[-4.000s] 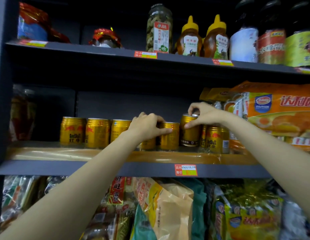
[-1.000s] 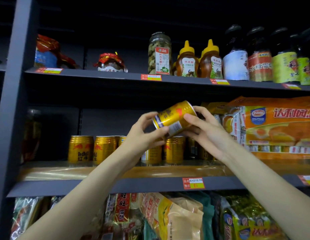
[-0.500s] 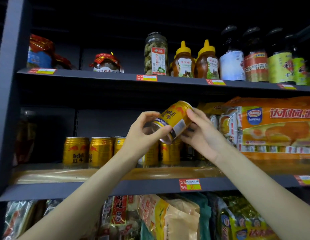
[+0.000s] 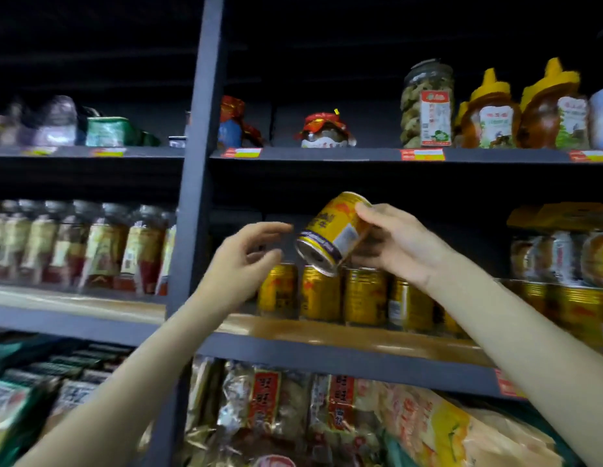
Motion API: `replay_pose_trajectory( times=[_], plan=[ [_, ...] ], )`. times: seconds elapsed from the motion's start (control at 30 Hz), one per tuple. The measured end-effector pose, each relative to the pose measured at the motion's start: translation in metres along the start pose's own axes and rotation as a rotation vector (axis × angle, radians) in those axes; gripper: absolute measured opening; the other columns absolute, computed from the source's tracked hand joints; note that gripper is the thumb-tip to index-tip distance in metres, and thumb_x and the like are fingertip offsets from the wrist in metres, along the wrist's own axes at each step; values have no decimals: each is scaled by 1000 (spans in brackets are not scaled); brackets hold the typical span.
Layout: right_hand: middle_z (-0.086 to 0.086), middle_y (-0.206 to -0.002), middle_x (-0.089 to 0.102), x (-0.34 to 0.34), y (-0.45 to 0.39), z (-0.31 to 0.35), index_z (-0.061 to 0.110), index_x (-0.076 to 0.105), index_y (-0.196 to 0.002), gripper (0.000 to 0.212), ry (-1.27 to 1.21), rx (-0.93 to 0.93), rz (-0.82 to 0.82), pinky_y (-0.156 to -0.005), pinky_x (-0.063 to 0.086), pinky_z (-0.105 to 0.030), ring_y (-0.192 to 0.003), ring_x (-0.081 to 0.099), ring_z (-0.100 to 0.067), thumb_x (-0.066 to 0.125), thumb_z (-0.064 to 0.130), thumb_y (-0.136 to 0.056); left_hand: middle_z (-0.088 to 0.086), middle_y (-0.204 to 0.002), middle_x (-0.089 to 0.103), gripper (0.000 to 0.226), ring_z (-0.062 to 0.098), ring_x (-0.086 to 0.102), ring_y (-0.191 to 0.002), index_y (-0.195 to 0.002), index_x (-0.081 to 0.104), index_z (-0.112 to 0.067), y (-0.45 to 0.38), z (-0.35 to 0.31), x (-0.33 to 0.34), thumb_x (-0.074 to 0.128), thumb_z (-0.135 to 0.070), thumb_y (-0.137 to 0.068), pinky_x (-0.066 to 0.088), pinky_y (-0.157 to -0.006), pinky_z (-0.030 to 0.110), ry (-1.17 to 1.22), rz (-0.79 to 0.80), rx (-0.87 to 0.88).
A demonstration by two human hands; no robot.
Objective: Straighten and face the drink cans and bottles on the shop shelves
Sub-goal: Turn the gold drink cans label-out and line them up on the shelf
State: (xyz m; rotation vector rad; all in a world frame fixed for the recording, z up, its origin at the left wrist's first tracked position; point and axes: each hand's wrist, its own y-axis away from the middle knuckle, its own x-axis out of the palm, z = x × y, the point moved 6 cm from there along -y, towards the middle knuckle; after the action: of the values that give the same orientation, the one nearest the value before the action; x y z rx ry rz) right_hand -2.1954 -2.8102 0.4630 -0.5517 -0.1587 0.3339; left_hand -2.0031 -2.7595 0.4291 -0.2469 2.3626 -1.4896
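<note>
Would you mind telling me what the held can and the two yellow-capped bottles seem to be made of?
Can, gripped by the right hand: likely thin metal with a glossy printed gold coat; its bare silvery rimmed base shows.
Bottles on the top shelf: probably clear plastic squeeze bottles, amber contents showing through, with matte yellow nozzle caps and paper-looking labels. Glass cannot be ruled out.

We cannot read the blurred bottles (image 4: 91, 244) at left, and our right hand (image 4: 399, 246) hides the held can's (image 4: 330, 230) far side.
</note>
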Motion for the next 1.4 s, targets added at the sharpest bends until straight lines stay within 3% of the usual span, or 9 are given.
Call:
replay_pose_trajectory(
  times=[0.1,0.37,0.57,0.7,0.8,0.97,1.1,1.23,1.4],
  plan=[
    [-11,-92,62,48,-22,-5,15,53,-93,15,139,-62,102,-69,57,-41,-83,64,-23,65,12,-85,-4,-108,62,37,9,56,-112,-108,58,-25,14,30,-49,49,5,-89,43,-86,16,-125,-132,-143],
    [-9,-109,61,120,-69,-41,21,55,-94,29,705,-184,160,-89,52,-45,-102,60,-23,76,31,-77,-2,-136,48,48,8,43,-125,-137,40,-17,36,41,-50,52,-9,-92,32,-97,14,-341,19,-197],
    [0,-109,59,116,-64,-57,32,51,-88,26,888,-193,180,-89,50,-40,-102,57,-17,71,46,-78,-4,-144,38,55,8,40,-127,-143,30,-18,45,42,-36,52,-17,-92,26,-87,5,-466,113,-241],
    [-1,-110,61,105,-55,-56,32,51,-87,25,1003,-214,235,-88,52,-42,-102,58,-18,67,49,-79,-3,-126,51,42,2,46,-105,-132,40,-17,43,48,-31,53,-17,-92,37,-71,-3,-418,118,-306],
    [-1,-107,61,102,-51,-60,26,51,-91,27,1047,-238,292,-85,51,-38,-102,59,-20,66,46,-82,-5,-115,53,35,0,44,-98,-124,41,-17,40,50,-29,54,-17,-91,39,-67,4,-415,114,-318],
    [1,-110,49,106,-45,-62,24,52,-101,24,1315,-352,356,-88,45,-32,-107,49,-16,64,38,-86,-10,-104,51,58,4,51,-98,-142,27,-24,45,47,-17,54,-15,-91,39,-71,6,-437,160,-272],
    [-1,-113,48,103,-51,-60,21,53,-110,34,1490,-347,363,-83,39,-29,-107,42,-15,68,37,-83,0,-116,59,63,11,54,-97,-145,22,-26,41,55,-12,52,-16,-90,42,-80,18,-520,238,-282],
    [-3,-120,53,98,-51,-64,20,53,-116,36,1510,-329,361,-88,41,-33,-116,43,-20,67,31,-86,0,-110,56,62,11,52,-86,-145,25,-24,36,62,-6,53,-19,-90,43,-71,18,-553,280,-346],
    [-1,-125,56,48,-32,-28,22,57,-118,39,1394,-339,225,-99,42,-37,-119,49,-17,67,37,-84,6,-137,46,55,23,47,-120,-139,38,-16,29,38,3,56,-16,-87,39,-98,34,-642,76,-137]
  ],
)
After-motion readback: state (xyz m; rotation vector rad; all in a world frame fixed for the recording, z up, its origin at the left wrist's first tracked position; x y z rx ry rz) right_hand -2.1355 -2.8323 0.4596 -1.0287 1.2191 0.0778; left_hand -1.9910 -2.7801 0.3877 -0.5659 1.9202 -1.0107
